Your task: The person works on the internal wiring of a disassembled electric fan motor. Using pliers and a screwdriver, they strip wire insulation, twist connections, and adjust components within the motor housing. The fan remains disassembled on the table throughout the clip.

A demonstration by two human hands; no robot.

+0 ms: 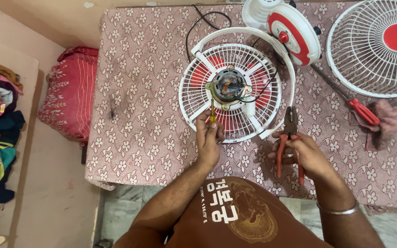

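Left hand (209,139) grips yellow screwdriver (212,110); right hand (305,154) grips red pliers (289,138).

The loose fan grille (382,46) to the right of the motor (228,85) is cut off by the picture's top and right edges, the small screwdriver's (212,110) tip at the motor is too fine to tell, and the pliers' (289,142) handles are partly hidden in the right hand (306,154).

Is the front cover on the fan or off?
Off. The loose front grille lies by itself on the flowered table, right of the fan, whose motor shows bare at its middle.
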